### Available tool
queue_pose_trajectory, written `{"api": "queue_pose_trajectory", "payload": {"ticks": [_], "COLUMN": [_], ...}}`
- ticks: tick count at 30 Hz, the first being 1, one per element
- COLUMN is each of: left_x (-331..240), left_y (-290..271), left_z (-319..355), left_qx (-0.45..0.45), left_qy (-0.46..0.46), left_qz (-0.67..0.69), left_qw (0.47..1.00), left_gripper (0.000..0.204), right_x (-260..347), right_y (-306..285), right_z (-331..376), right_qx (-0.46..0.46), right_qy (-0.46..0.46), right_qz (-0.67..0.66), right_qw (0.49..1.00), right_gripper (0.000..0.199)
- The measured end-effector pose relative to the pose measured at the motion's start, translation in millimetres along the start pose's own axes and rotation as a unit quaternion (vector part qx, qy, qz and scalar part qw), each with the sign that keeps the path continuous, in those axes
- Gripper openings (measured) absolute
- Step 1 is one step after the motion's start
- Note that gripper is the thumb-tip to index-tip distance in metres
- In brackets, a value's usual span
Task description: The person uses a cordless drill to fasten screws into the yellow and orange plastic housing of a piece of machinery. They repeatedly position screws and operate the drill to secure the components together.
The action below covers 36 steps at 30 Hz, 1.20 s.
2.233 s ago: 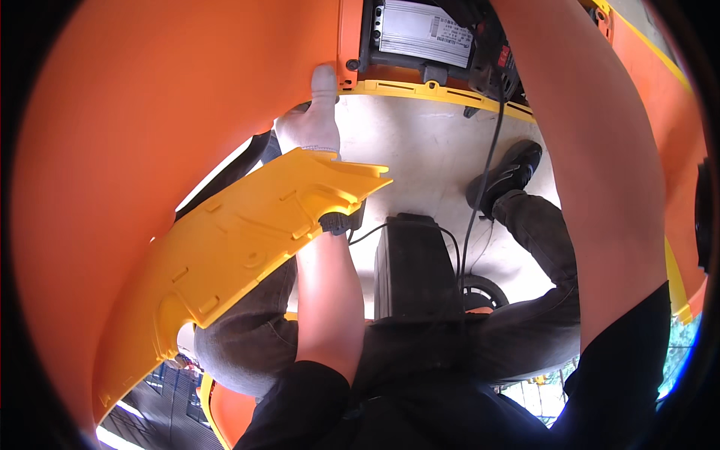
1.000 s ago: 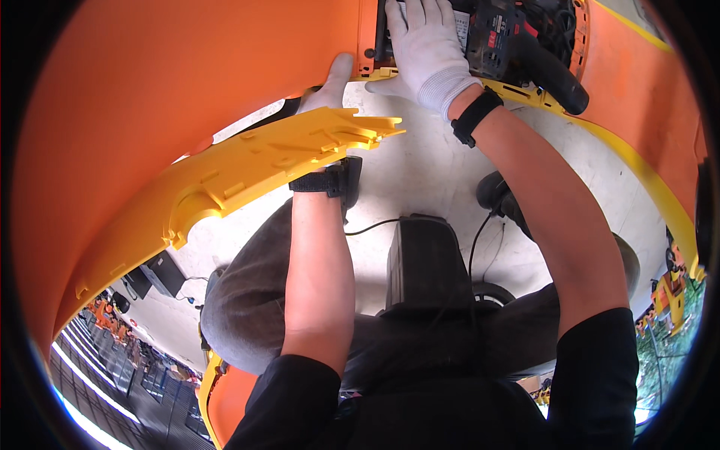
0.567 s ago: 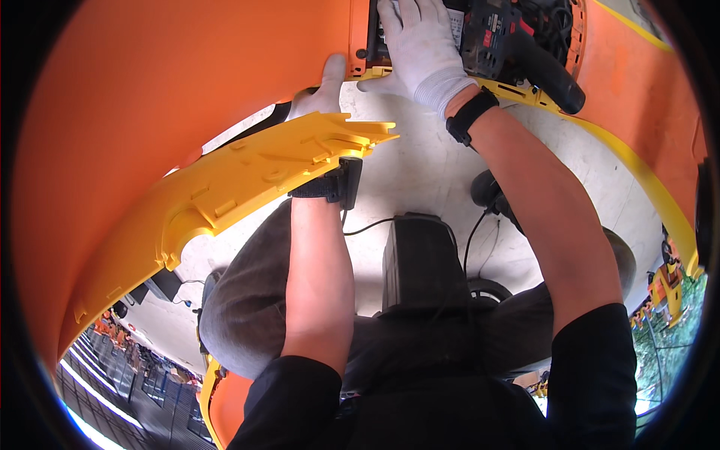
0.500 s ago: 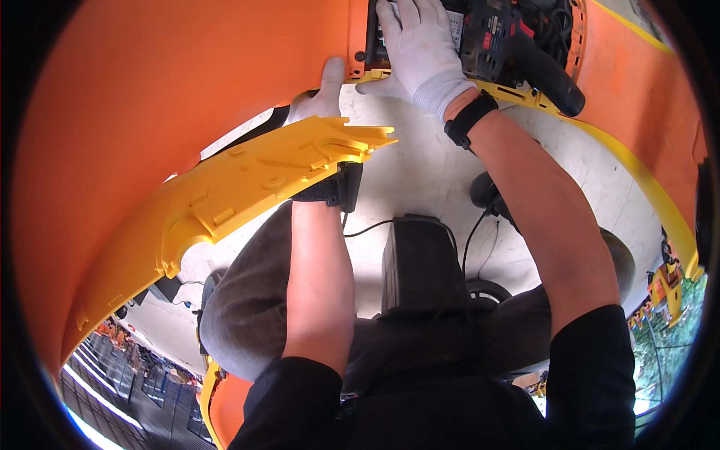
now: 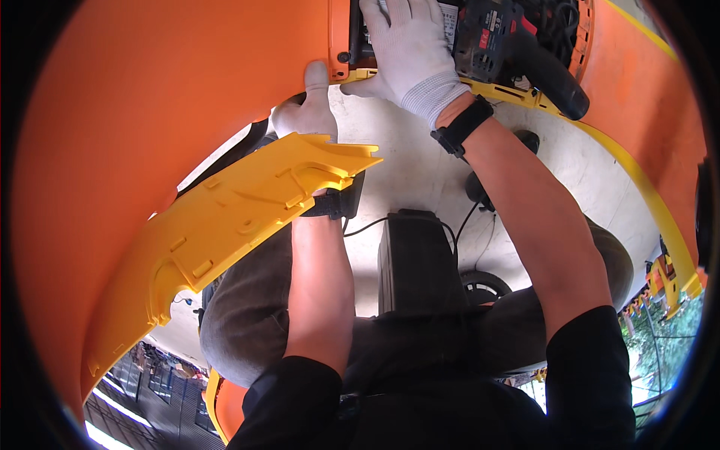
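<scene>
Head cam: R hand (image 5: 414, 56) spread over silver box (image 5: 450, 21); L hand (image 5: 306, 114) by orange panel (image 5: 180, 112), can't tell grip; I'd brace evenly.

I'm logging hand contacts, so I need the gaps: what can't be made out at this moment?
All in the head view:
Left hand: fingers hidden behind the orange panel.
Left wrist: partly covered by the yellow trim.
Right hand: fingertips cut off by the top edge, so their contact can't be told.
Metal box: mostly covered by the right hand.
Black tool: upper end cut off by the top edge.
</scene>
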<state>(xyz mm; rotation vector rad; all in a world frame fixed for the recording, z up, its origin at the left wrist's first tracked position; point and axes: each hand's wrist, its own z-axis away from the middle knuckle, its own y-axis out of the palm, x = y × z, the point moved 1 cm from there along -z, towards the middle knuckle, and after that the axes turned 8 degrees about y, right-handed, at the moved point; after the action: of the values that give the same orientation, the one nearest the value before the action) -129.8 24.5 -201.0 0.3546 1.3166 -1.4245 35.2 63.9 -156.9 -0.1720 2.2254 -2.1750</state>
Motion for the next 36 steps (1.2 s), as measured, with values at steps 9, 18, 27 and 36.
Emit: {"api": "queue_pose_trajectory", "payload": {"ticks": [9,18,27,36], "left_x": [-15.6,-27.3,-38.3,-25.7], "left_y": [2.5,-4.5,-22.4,-25.4], "left_z": [10.5,14.6,13.5,5.2], "left_qx": [-0.016,0.005,0.123,0.111], "left_qy": [-0.018,-0.028,-0.016,-0.020], "left_qz": [0.022,-0.077,-0.126,-0.100], "left_qw": [0.999,0.997,0.984,0.989], "left_gripper": [0.059,0.063,0.071,0.076], "right_x": [-0.5,0.9,0.4,7.0], "right_y": [-6.4,-4.2,-4.5,-11.6], "right_z": [0.3,2.8,4.3,4.2], "right_qx": [0.000,-0.008,-0.003,-0.003], "right_qy": [0.005,-0.002,-0.007,-0.005], "right_qz": [-0.036,-0.037,-0.018,-0.010], "right_qw": [0.999,0.999,1.000,1.000], "right_gripper": [0.103,0.107,0.109,0.111]}}
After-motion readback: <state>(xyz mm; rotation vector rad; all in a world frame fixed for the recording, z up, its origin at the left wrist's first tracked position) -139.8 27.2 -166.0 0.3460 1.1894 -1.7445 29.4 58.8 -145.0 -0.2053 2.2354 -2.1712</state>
